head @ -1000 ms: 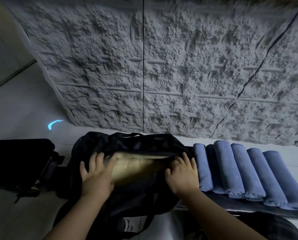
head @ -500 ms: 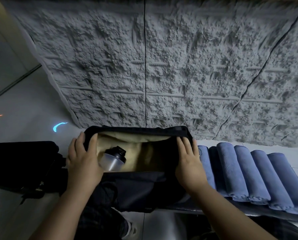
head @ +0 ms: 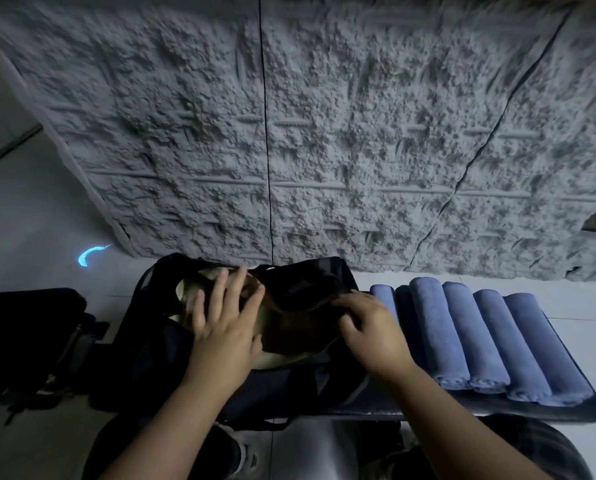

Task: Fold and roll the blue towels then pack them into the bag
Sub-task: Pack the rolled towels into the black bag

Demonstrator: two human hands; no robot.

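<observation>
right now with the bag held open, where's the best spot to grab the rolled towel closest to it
Take the nearest rolled towel around its middle, coming down from above with the right hand beside it. It lies flat on the dark mat, tight against the bag and the next roll, so only its rounded top is free; gripping across the roll likely keeps it wound.

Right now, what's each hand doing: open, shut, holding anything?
Left hand: open, fingers spread flat inside the mouth of the black bag.
Right hand: fingers curled on the bag's dark flap at the opening.
</observation>
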